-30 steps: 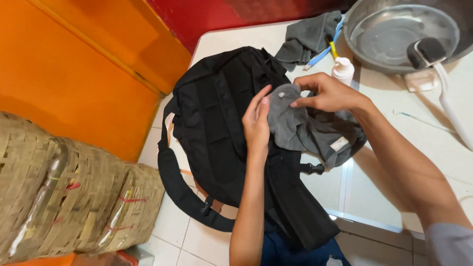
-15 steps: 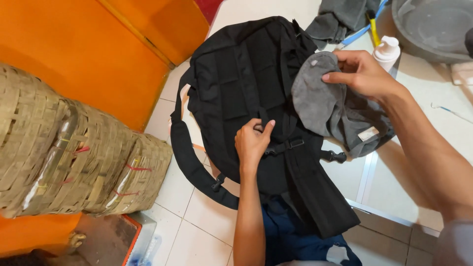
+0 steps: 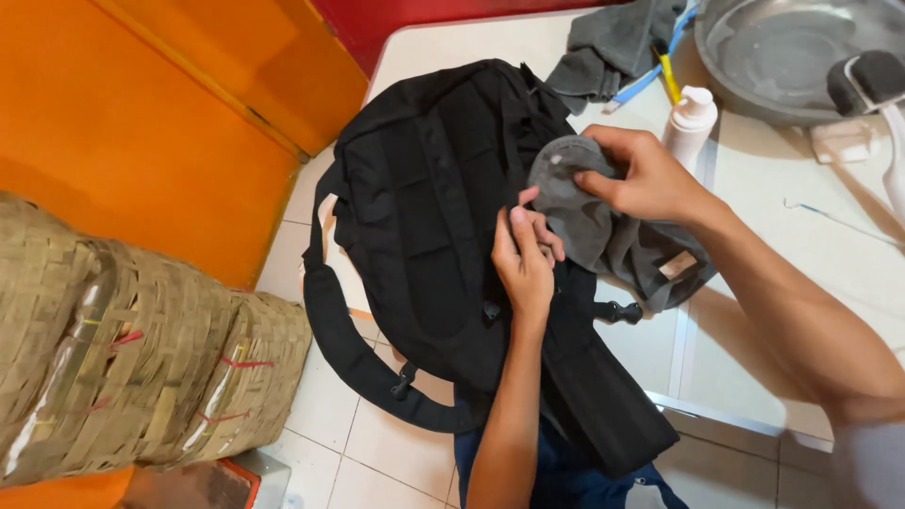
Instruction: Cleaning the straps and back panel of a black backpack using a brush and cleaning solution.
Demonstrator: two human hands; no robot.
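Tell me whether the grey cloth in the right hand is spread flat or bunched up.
Bunched up. The right hand grips the grey cloth in a rumpled wad against the black backpack, with loose folds trailing toward the wrist.

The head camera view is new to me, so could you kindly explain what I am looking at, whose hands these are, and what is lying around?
This is no machine: a person wears a camera on the head, looking down at their own two bare hands. The left hand pinches the fabric of a black backpack lying half over the edge of a white table. The right hand holds a grey cloth against the backpack. On the table behind are a white pump bottle, a metal basin and another grey cloth. Woven baskets stand on the tiled floor at the left, beside an orange wall.
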